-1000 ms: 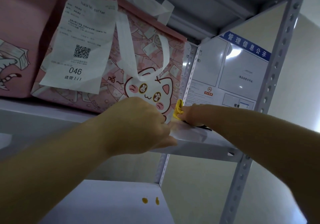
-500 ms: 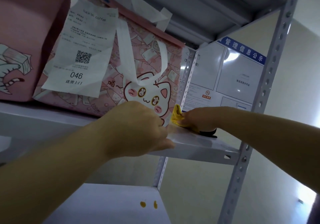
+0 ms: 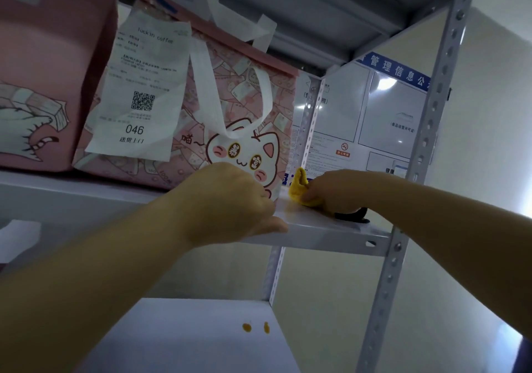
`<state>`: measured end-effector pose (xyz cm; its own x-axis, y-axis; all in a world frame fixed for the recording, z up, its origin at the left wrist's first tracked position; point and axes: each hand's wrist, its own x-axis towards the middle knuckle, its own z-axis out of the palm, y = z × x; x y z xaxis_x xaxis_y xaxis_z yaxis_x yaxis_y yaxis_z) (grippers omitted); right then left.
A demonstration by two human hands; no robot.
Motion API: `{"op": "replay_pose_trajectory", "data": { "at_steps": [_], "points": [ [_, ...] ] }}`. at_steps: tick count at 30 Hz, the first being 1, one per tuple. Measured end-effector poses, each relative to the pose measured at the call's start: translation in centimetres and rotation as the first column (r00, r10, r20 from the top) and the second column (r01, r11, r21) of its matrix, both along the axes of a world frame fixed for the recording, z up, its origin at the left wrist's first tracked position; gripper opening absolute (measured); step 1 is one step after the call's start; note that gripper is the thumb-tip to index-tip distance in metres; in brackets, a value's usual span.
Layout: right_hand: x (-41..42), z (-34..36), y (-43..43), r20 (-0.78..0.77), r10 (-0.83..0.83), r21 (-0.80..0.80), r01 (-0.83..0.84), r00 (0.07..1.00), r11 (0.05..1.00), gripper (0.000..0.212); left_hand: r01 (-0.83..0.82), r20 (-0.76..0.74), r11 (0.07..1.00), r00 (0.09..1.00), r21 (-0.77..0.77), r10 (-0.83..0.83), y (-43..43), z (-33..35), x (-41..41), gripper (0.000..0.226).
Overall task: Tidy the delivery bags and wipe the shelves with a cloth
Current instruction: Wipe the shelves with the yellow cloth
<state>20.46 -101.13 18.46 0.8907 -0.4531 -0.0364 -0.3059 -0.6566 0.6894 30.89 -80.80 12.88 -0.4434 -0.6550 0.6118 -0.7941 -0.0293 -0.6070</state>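
The right hand (image 3: 341,192) clutches a yellow cloth (image 3: 298,188) beside the cat bag (image 3: 239,93) crowding the shelf (image 3: 325,228); left hand (image 3: 227,199) grasp unclear.

Yellow cloth (image 3: 299,188) in right hand (image 3: 338,191)

Pale wall (image 3: 495,113) — glossy notice board (image 3: 385,119) reflecting a light.

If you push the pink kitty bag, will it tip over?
Probably slides rather than tips: the kitty bag sits wide on the smooth shelf. Its thin sides look creased, so they'd likely dent. The hanging receipt would flap.
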Motion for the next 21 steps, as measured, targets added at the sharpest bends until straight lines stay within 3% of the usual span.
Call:
{"op": "replay_pose_trajectory", "data": {
  "at_steps": [2,4,7,10,14,17,21],
  "points": [
    [-1.1,-0.1,0.6,0.019,0.033,0.023,-0.034,0.999,0.999,0.028,0.043,0.117,0.998,0.992,-0.048,-0.038,0.0,0.2,0.4,0.051],
    [-2.2,0.0,1.7,0.046,0.045,0.043,-0.047,0.998,0.998,0.03,-0.035,0.063,0.999,0.997,-0.017,0.036,0.5,0.1,-0.2,0.049],
    [-3.8,0.0,3.4,0.073,0.016,0.043,-0.019,0.997,0.999,0.038,-0.019,0.074,1.0,0.997,0.019,0.017,0.5,0.3,-0.5,0.047],
    [-4.8,-0.3,5.2,0.1,-0.02,0.039,0.017,0.995,0.999,0.038,-0.144,0.093,0.989,0.986,0.044,0.14,0.0,-0.3,-0.4,0.044],
    [-6.8,-1.2,7.6,0.15,-0.037,-0.031,0.042,0.988,0.999,0.036,-0.282,-0.09,0.958,0.954,0.054,0.286,0.3,-1.0,-1.3,0.045],
    [-9.2,-2.6,9.3,0.308,-0.002,-0.044,0.016,0.951,0.999,0.037,-0.233,-0.159,0.971,0.962,-0.051,0.223,1.6,-2.3,-1.8,0.037],
    [-12.2,-5.7,11.5,0.545,0.091,-0.036,-0.085,0.833,0.996,0.044,-0.077,-0.168,0.983,0.985,-0.165,0.049,4.6,-4.8,-2.9,0.022]
  ]
}}
